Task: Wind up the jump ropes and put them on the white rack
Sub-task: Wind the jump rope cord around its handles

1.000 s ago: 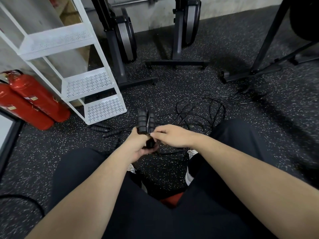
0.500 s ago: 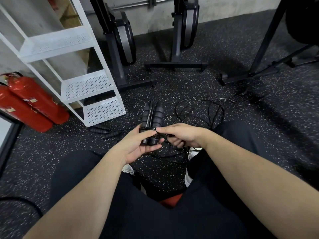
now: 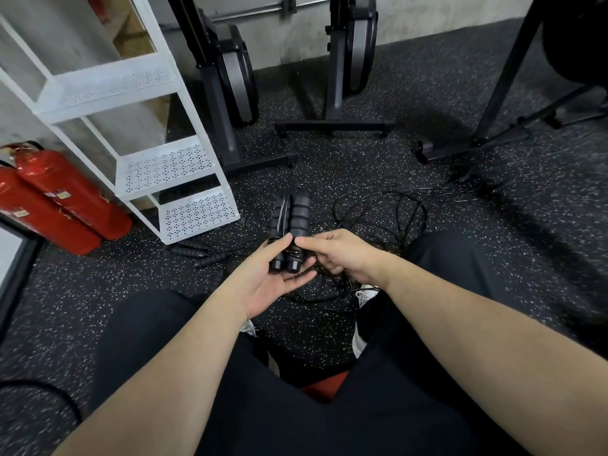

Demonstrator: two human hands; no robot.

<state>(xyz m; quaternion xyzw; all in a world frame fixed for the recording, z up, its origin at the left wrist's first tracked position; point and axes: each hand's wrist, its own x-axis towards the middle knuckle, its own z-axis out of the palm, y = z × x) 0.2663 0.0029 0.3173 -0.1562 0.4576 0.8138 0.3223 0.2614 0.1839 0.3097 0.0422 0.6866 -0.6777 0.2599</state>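
Jump-rope cable [image 3: 378, 209] is sprawling in loose black loops across the speckled floor [image 3: 427, 93], running back under the right hand [image 3: 342, 255]. Left of it, the white rack [image 3: 171, 166] is standing with bare perforated shelves. Two foam handles [image 3: 291, 225] are lying side by side in the left hand [image 3: 266, 281], its fingers curling round their lower ends while the tops are jutting forward. The right hand's fingertips are pinching the cable against the handles.

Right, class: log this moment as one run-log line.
stage: winding | left hand: holds paired rope handles | right hand: pinches cord at handles | loose ropes: on floor | white rack: no ropes visible
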